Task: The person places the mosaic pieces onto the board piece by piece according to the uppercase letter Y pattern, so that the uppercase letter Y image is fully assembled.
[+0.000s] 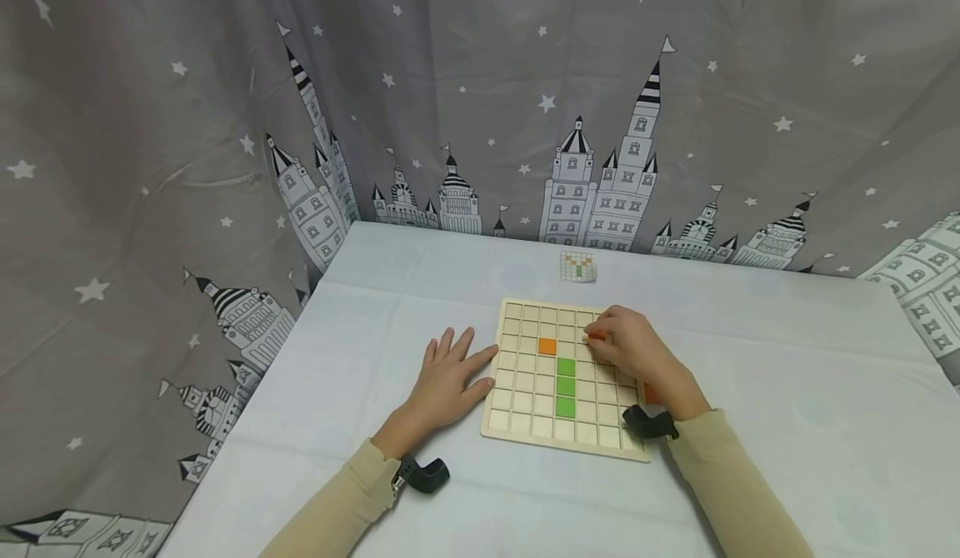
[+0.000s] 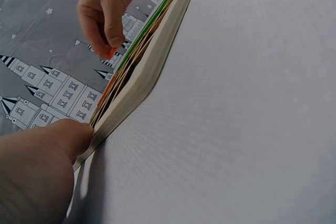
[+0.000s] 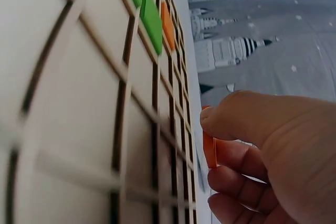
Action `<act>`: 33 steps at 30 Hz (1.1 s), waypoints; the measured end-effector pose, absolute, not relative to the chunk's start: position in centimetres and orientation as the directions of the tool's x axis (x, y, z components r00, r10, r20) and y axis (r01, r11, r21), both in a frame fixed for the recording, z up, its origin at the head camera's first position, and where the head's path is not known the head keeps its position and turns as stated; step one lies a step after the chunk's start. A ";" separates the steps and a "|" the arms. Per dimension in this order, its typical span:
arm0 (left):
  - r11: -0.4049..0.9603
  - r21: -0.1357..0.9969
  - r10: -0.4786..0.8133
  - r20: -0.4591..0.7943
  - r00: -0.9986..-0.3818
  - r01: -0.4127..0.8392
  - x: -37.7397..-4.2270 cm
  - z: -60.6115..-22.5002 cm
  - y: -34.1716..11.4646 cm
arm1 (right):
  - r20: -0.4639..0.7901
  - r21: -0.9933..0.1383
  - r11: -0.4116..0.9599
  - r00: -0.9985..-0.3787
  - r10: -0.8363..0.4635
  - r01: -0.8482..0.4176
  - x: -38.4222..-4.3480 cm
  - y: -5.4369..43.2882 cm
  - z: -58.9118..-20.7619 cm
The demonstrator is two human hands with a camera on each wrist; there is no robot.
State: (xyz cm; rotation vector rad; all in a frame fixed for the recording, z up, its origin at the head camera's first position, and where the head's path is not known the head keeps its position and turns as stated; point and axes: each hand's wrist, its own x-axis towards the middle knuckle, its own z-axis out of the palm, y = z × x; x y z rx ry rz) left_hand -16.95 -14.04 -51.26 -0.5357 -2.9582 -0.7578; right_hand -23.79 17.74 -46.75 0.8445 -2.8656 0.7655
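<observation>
A square wooden grid board [image 1: 525, 434] lies on the white table. Three green square tiles [image 1: 566, 386] fill a column near its middle, and an orange tile [image 1: 547, 346] sits up and to the left of them. My right hand [image 1: 633, 346] pinches another orange tile [image 3: 209, 148] between thumb and fingers, over the board's upper right cells. My left hand [image 1: 444, 379] lies with spread fingers at the board's left edge, its fingertips right at the rim. In the left wrist view the left thumb [image 2: 71, 136] meets the board's side.
A small printed card [image 1: 577, 266] with a coloured grid pattern lies behind the board. An orange piece [image 1: 652, 394] shows beside the board's right edge, partly behind the right wrist. A grey curtain [image 1: 465, 83] with castles and stars hangs behind the table [image 1: 390, 291].
</observation>
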 end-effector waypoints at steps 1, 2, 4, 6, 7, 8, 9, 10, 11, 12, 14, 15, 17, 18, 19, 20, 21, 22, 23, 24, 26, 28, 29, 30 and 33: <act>0.822 0.457 0.319 0.124 -0.939 0.340 -17.0 -51.3 -14.0 | 0.200 -0.440 0.718 -0.838 -0.507 -0.539 -23.9 17.4 -46.7; 0.822 0.457 0.318 0.126 -0.940 0.340 -17.0 -51.3 -14.1 | 0.209 -0.435 0.708 -0.827 -0.522 -0.556 -24.1 17.0 -46.7; 0.823 0.456 0.318 0.125 -0.940 0.339 -17.0 -51.3 -14.1 | 0.218 -0.425 0.693 -0.809 -0.546 -0.582 -24.3 16.3 -46.6; 0.822 0.457 0.317 0.126 -0.940 0.339 -17.0 -51.3 -14.1 | 0.216 -0.418 0.680 -0.793 -0.569 -0.602 -24.5 15.6 -46.5; 0.822 0.458 0.317 0.126 -0.940 0.339 -17.0 -51.3 -14.1 | 0.214 -0.418 0.675 -0.788 -0.577 -0.608 -24.6 15.3 -46.5; 0.822 0.457 0.317 0.126 -0.940 0.338 -17.0 -51.3 -14.1 | 0.212 -0.421 0.669 -0.784 -0.584 -0.612 -24.7 14.9 -46.5; 0.823 0.457 0.316 0.124 -0.940 0.337 -17.1 -51.3 -14.1 | 0.209 -0.424 0.664 -0.780 -0.590 -0.616 -24.8 14.6 -46.5; 0.823 0.458 0.316 0.124 -0.941 0.337 -17.1 -51.3 -14.1 | 0.211 -0.424 0.656 -0.773 -0.598 -0.624 -24.9 14.3 -46.5; 0.823 0.457 0.316 0.122 -0.941 0.336 -17.1 -51.3 -14.1 | 0.212 -0.426 0.650 -0.768 -0.604 -0.629 -25.0 13.9 -46.5; 0.824 0.457 0.316 0.121 -0.941 0.335 -17.1 -51.4 -14.1 | 0.217 -0.427 0.643 -0.762 -0.610 -0.636 -25.1 13.6 -46.5; 0.824 0.457 0.316 0.118 -0.941 0.334 -17.1 -51.3 -14.1 | 0.237 -0.423 0.624 -0.745 -0.624 -0.657 -25.3 13.0 -46.6; 0.824 0.459 0.317 0.116 -0.941 0.334 -17.1 -51.3 -14.1 | 0.245 -0.423 0.616 -0.738 -0.629 -0.665 -25.3 12.7 -46.7; 0.823 0.459 0.319 0.114 -0.941 0.334 -17.1 -51.2 -14.1 | 0.257 -0.419 0.606 -0.728 -0.636 -0.677 -25.4 12.1 -46.7; 0.823 0.459 0.320 0.112 -0.941 0.334 -17.0 -51.2 -14.1 | 0.259 -0.416 0.602 -0.723 -0.640 -0.682 -25.5 11.8 -46.7; 0.823 0.460 0.320 0.110 -0.941 0.334 -17.0 -51.2 -14.1 | 0.256 -0.423 0.600 -0.725 -0.639 -0.679 -25.5 11.6 -46.6; 0.823 0.460 0.320 0.109 -0.941 0.334 -17.0 -51.2 -14.1 | 0.247 -0.430 0.603 -0.730 -0.637 -0.672 -25.5 11.3 -46.6; 0.823 0.460 0.321 0.109 -0.941 0.334 -17.0 -51.2 -14.1 | 0.237 -0.436 0.608 -0.736 -0.634 -0.664 -25.5 11.1 -46.5; 0.823 0.460 0.320 0.110 -0.941 0.334 -17.0 -51.2 -14.1 | 0.227 -0.439 0.612 -0.741 -0.632 -0.657 -25.6 10.9 -46.5; 0.823 0.459 0.321 0.109 -0.941 0.334 -17.0 -51.2 -14.1 | 0.219 -0.444 0.616 -0.745 -0.630 -0.651 -25.6 10.7 -46.4; 0.823 0.459 0.321 0.109 -0.941 0.334 -17.0 -51.2 -14.1 | 0.211 -0.449 0.618 -0.748 -0.629 -0.646 -25.7 10.5 -46.4; 0.822 0.460 0.322 0.109 -0.940 0.335 -17.0 -51.2 -14.1 | 0.206 -0.446 0.620 -0.749 -0.630 -0.645 -25.9 10.1 -46.3; 0.823 0.460 0.323 0.107 -0.940 0.335 -17.0 -51.2 -14.1 | 0.206 -0.446 0.618 -0.746 -0.633 -0.648 -26.0 9.8 -46.4; 0.823 0.459 0.323 0.106 -0.941 0.334 -17.0 -51.2 -14.1 | 0.207 -0.444 0.617 -0.745 -0.635 -0.650 -26.1 9.7 -46.4; 0.823 0.460 0.322 0.107 -0.941 0.333 -17.0 -51.2 -14.1 | 0.208 -0.442 0.617 -0.743 -0.636 -0.651 -26.2 9.5 -46.5; 0.824 0.458 0.320 0.109 -0.941 0.333 -17.0 -51.2 -14.1 | 0.196 -0.440 0.627 -0.750 -0.632 -0.643 -26.5 9.2 -46.6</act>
